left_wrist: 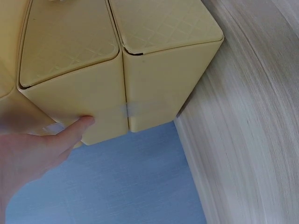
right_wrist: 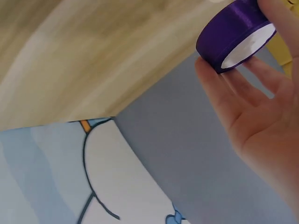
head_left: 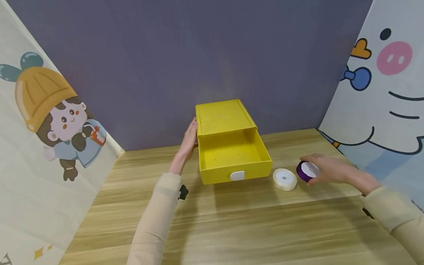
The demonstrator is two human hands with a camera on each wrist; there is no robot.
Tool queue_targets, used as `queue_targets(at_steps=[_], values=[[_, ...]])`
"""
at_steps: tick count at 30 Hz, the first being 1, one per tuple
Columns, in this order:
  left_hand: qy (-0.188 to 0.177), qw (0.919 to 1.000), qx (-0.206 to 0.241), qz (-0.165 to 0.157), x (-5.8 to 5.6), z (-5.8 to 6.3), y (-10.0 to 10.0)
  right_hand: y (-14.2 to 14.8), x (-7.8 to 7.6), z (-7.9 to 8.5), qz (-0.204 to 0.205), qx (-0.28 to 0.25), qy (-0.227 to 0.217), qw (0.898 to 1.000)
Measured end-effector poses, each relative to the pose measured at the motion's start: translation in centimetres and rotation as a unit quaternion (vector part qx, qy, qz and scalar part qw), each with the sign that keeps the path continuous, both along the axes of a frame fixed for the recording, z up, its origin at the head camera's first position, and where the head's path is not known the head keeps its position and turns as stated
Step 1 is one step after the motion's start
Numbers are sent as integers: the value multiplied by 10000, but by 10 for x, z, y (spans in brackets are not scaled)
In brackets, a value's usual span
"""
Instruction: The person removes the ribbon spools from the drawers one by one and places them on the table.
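Seemingly purple roll [right_wrist: 233, 35] in right hand [head_left: 332, 170]

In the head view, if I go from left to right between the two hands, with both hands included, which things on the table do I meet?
Left hand, yellow drawer box, cream roll, purple roll, right hand gripping that purple roll.

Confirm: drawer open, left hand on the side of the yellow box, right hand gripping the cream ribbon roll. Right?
Wrong roll: the right hand grips the purple ribbon roll, as the right wrist view shows. The rest holds: drawer open, left hand on the side of the yellow box.
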State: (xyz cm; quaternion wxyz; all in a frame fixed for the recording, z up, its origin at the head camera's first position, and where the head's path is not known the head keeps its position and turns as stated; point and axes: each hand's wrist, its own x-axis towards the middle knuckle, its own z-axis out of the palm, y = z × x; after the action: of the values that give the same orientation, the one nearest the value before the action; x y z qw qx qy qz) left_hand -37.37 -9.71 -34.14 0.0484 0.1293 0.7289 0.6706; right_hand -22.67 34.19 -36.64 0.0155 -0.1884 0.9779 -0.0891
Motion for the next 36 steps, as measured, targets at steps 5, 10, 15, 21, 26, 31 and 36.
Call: queue_targets(at_steps=[5, 10, 15, 21, 26, 31, 36], values=[[4, 10000, -31, 14, 0, 2, -1, 6, 0, -9, -19, -45, -154, 9999], [31, 10000, -87, 28, -1, 0, -2, 9, 0, -20, -8, 3, -165, 9999], [72, 9999, -122, 6, -1, 0, -2, 13, -1, -31, -14, -50, -212, 9998], [46, 9999, -131, 71, -1, 0, -1, 19, -1, -44, -53, -76, -263, 9996], [-23, 10000, -27, 68, 0, 0, -1, 21, 1, -50, -63, -12, -223, 9997], [-27, 10000, 1, 58, -1, 0, -1, 23, 2, -54, -162, -45, -294, 9994], [-56, 10000, -59, 31, -1, 0, -1, 26, 2, -58, -240, -96, -339, 9991]])
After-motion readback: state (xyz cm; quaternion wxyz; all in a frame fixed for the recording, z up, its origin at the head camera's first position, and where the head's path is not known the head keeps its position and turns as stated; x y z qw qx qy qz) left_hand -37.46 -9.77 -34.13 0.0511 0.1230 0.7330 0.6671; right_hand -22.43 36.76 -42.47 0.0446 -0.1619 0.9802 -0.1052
